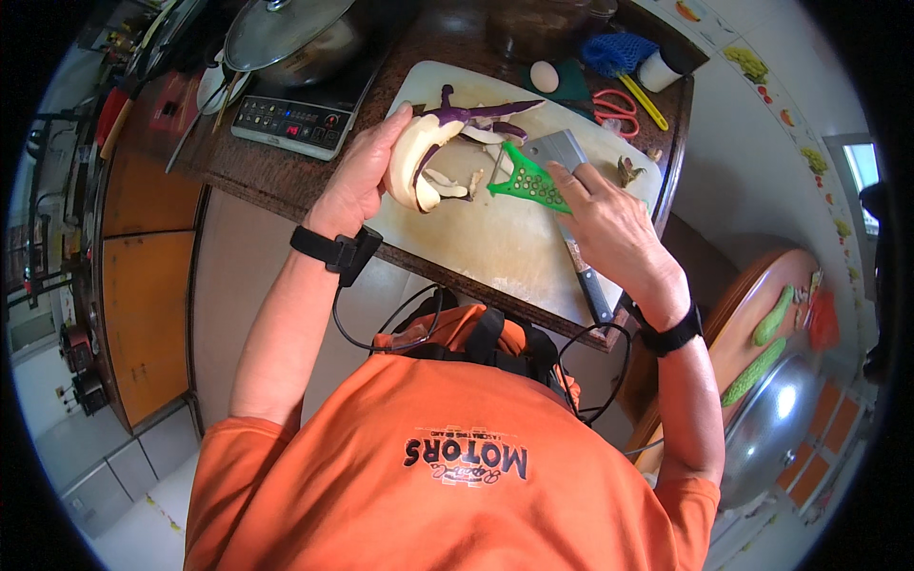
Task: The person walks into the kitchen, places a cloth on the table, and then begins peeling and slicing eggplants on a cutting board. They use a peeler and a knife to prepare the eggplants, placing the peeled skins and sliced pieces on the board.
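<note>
A partly peeled eggplant (412,158), pale flesh with purple skin left in strips, is gripped in my left hand (364,168) over the white cutting board (493,264). My right hand (607,221) holds a green peeler with a grater panel (532,184), its blade end apart from the eggplant. Purple peelings (493,118) lie on the board beyond the eggplant, and paler peelings (450,187) lie between it and the peeler. A cleaver (560,148) rests on the board partly beneath my right hand, its dark handle (594,289) towards the near edge.
An induction cooker (293,125) with a lidded pot (300,43) stands at left. Behind the board are an egg (544,76), red-handled scissors (616,113) and a blue net (618,53). An eggplant cap (628,171) lies on the board's right. Green gourds (755,371) rest on a round table.
</note>
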Motion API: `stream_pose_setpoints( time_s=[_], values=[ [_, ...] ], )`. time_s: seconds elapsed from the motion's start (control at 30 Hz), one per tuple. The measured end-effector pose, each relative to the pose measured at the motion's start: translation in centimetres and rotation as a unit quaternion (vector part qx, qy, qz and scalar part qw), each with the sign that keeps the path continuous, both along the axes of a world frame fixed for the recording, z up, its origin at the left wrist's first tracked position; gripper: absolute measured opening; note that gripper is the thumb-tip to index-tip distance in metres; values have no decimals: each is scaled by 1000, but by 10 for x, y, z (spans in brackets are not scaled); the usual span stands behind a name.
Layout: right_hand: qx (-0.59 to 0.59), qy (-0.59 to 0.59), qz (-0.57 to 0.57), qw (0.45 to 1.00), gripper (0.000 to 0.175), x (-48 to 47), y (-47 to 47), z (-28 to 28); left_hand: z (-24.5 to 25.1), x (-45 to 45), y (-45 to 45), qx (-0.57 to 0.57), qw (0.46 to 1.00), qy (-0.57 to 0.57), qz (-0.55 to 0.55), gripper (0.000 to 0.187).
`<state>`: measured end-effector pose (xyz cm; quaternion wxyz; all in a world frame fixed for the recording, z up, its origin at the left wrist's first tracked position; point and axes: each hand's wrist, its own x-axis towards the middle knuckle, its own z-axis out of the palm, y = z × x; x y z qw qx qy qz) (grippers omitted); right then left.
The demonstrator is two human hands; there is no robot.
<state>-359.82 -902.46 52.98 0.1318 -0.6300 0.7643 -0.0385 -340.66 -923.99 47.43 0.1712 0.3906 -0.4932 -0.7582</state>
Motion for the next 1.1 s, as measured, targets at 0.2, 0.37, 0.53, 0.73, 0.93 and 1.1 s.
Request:
stream_pose_setpoints(
  time_s=[0.2, 0.37, 0.53, 0.73, 0.93, 1.1],
  values=[
    [-137, -118, 96, 979, 54, 6, -14, 1, -2, 0, 3, 84, 996, 18, 14, 45],
    [-14, -33, 78, 996, 48, -7, -13, -12, -3, 5, 3, 82, 994, 20, 64, 44],
    [-49, -56, 77, 994, 44, -25, -6, -14, 4, 13, -2, 8, 1000, -15, -12, 52],
    [-86, -62, 38, 994, 49, -36, -18, 5, 23, 17, 1, -60, 981, -53, -179, 67],
    [-162, -88, 140, 973, 46, -38, -30, 9, 39, 19, 10, 30, 973, -42, -225, 77],
    [-144, -131, 178, 965, 48, -38, -46, 6, 41, 21, 10, 96, 964, -19, -249, 91]
  ],
)
